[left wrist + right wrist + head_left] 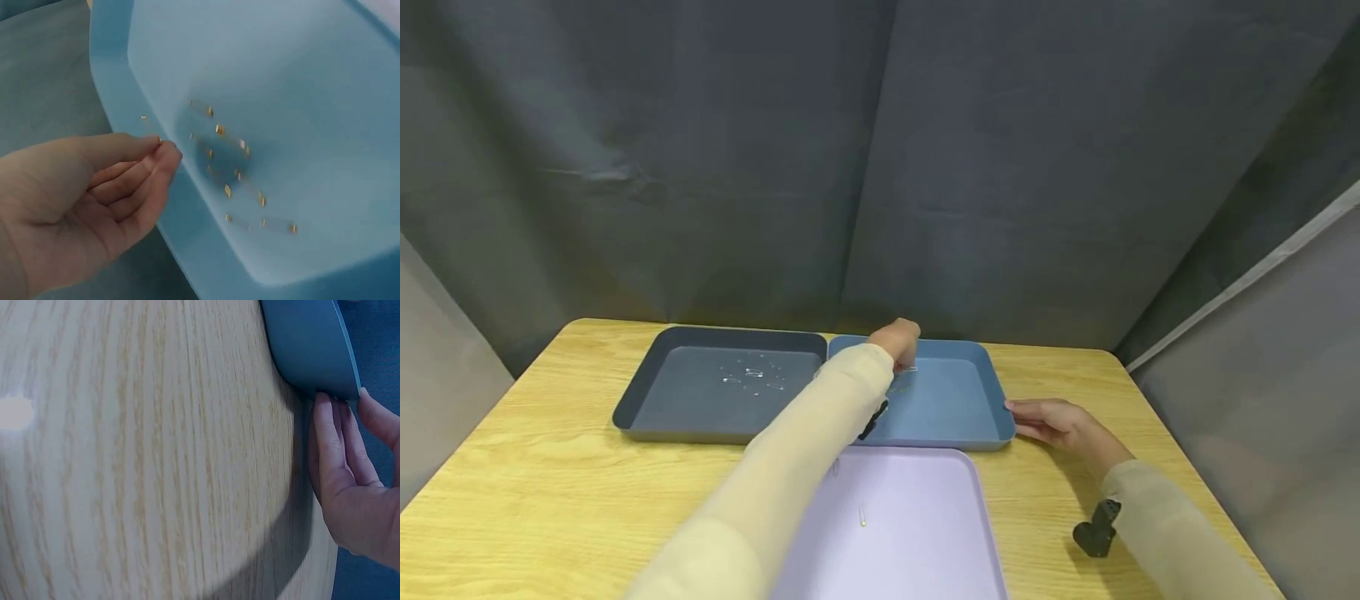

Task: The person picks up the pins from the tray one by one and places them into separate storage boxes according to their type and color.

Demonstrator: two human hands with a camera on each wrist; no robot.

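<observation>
No legible text or labels

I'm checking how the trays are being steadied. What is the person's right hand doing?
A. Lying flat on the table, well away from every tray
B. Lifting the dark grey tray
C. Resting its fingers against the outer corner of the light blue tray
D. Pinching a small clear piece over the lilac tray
C: the right hand lays straight fingers against the light blue tray at its corner.

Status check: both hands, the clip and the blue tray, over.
Left hand pinches a small clear clip above the blue tray. Right hand touches the tray's right rim. Nothing in the way.
</observation>
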